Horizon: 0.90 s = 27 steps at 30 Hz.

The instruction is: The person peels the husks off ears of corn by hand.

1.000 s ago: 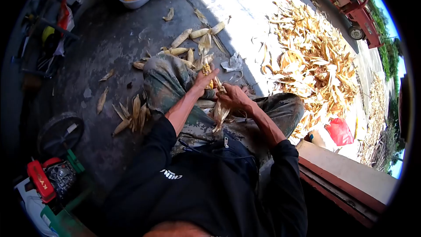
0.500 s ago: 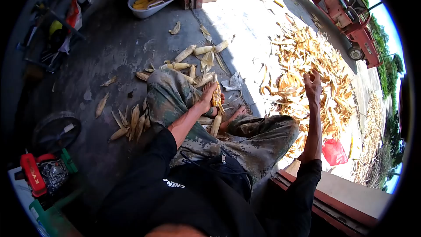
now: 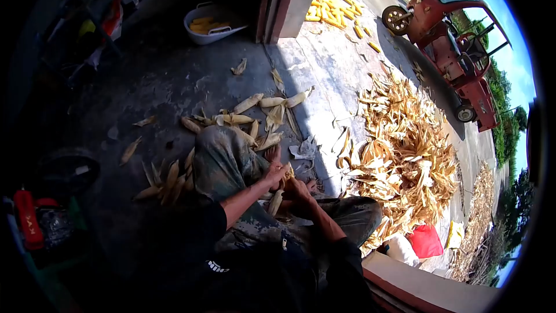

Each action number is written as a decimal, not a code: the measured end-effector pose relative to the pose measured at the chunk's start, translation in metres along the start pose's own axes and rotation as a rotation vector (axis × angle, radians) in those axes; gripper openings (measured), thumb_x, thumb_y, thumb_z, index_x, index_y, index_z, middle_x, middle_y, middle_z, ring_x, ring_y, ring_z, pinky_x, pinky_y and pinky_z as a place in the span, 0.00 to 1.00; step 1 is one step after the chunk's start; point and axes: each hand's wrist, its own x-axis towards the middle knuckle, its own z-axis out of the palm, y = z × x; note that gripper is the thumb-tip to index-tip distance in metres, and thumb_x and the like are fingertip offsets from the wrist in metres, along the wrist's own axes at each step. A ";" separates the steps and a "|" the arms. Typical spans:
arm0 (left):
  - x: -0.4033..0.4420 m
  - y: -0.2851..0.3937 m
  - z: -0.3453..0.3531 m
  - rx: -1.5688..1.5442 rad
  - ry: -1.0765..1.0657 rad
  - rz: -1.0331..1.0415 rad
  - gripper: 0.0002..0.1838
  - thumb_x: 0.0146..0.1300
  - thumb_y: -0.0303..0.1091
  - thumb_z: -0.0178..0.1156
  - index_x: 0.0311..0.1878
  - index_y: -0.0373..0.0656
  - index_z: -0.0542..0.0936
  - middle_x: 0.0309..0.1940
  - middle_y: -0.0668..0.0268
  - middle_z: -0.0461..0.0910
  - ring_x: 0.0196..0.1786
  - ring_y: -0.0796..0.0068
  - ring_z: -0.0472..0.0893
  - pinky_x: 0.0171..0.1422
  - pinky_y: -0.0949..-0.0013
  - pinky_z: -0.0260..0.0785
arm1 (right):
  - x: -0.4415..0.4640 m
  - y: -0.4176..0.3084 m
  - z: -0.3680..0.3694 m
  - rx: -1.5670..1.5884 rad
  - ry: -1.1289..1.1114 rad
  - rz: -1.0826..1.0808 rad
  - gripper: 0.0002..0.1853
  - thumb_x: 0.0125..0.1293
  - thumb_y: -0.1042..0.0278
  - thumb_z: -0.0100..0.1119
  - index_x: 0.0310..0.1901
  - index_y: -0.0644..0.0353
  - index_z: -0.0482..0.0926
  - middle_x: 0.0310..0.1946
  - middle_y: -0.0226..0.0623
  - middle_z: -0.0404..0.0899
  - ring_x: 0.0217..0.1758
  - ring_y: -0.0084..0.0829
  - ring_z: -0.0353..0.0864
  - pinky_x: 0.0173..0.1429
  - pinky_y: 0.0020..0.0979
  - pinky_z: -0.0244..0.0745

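Between my crossed legs, my left hand (image 3: 274, 175) is closed round a corn cob (image 3: 289, 171), only a small yellowish part of which shows. My right hand (image 3: 296, 191) is closed at the cob's near end, its fingertips partly hidden. A husked ear (image 3: 275, 203) lies just below the hands. Beyond my knee, several ears still in pale husks (image 3: 248, 103) lie on the floor beside a bare foot. More husk-covered ears (image 3: 171, 182) sit to the left of my leg.
A large heap of dry husks (image 3: 405, 162) spreads at the right. A white tub (image 3: 215, 37) holds yellow cobs. Bare cobs (image 3: 333, 8) lie outside past the door post (image 3: 289, 6). A red three-wheeler (image 3: 452, 52), a red bag (image 3: 425, 241) and a red engine (image 3: 28, 220) are around.
My right hand has come back from over the husk heap to the cob at my left hand. The view has tilted up, showing more of the vehicle and the bare cobs outside.
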 end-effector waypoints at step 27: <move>-0.023 0.040 0.026 -0.070 -0.339 -0.092 0.17 0.66 0.38 0.63 0.53 0.38 0.76 0.37 0.67 0.80 0.40 0.79 0.80 0.47 0.72 0.75 | 0.105 0.195 0.000 -0.054 0.079 0.452 0.37 0.52 0.73 0.52 0.69 0.52 0.65 0.54 0.63 0.76 0.62 0.57 0.73 0.69 0.41 0.65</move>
